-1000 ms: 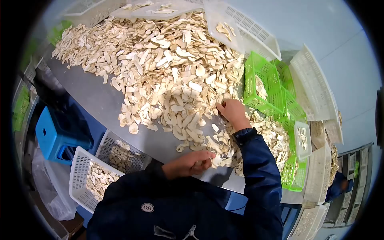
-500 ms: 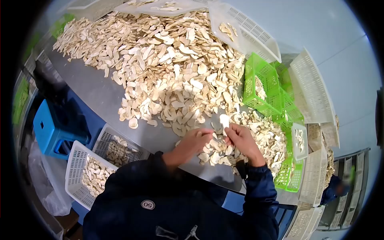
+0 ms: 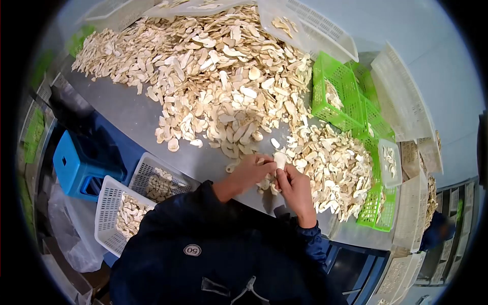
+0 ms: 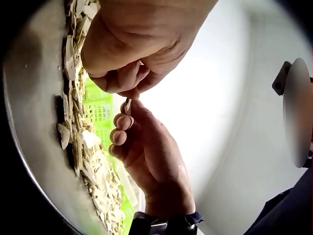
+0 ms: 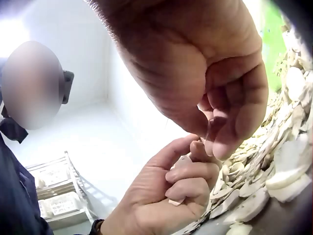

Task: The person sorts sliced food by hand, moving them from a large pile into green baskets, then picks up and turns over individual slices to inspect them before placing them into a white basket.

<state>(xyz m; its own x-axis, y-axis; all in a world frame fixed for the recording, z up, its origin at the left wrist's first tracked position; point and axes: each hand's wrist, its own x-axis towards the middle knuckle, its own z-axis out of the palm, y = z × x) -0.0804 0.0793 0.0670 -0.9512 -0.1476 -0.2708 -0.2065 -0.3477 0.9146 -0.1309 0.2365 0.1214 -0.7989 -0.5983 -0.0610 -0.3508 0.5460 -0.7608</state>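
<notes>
Both hands meet over the near edge of the metal table. My right hand (image 3: 298,193) pinches a pale dried mushroom slice (image 3: 280,159) between thumb and fingers; in the left wrist view this slice (image 4: 128,105) shows edge-on. The fingertips of my left hand (image 3: 247,174) come right up to that slice. In the right wrist view, the left hand's curled fingers hold a white slice piece (image 5: 182,162) against the palm. Beyond the hands spreads a big heap of mushroom slices (image 3: 203,76), and a smaller heap (image 3: 335,168) lies to the right.
Green baskets (image 3: 330,109) line the table's right side, with white crates (image 3: 399,94) behind them. White baskets (image 3: 109,218) of slices stand at the lower left, near a blue stool (image 3: 84,165). Another person (image 3: 437,231) is at the far right.
The right hand reached into the slices, picked one up and drew it back towards the body. The left hand moved up and right to meet it, and both hands are now at the slice.
</notes>
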